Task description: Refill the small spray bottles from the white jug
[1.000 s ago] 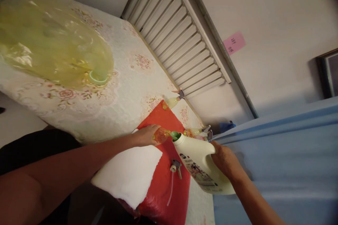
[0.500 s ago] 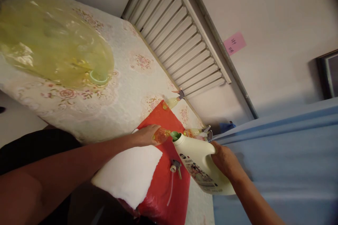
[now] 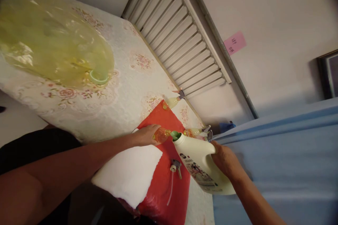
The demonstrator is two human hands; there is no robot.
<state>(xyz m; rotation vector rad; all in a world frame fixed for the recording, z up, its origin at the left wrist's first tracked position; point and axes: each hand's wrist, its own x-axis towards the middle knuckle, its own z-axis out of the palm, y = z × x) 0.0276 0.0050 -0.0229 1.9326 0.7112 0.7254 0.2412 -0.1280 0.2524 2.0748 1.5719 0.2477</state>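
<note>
My left hand [image 3: 146, 135] is closed round the lower part of a small clear spray bottle [image 3: 162, 136], which looks orange against the red sheet. In my right hand [image 3: 224, 158] is the handle of a large pale-green jug [image 3: 202, 165] with a printed label. The jug is tilted, and its green spout [image 3: 175, 135] meets the mouth of the small bottle; whether liquid is flowing I cannot tell. Below them a grey trigger spray head [image 3: 176, 167] with a thin dip tube lies on the red sheet [image 3: 169, 190].
A white cloth [image 3: 132, 172] overlaps the red sheet. Spray bottles [image 3: 173, 102] stand by the wall. A yellow translucent bag [image 3: 55, 42] holding things rests on the floral tablecloth [image 3: 124, 88]. A radiator [image 3: 179, 35] lines the wall, and a blue curtain [image 3: 277, 154] hangs right.
</note>
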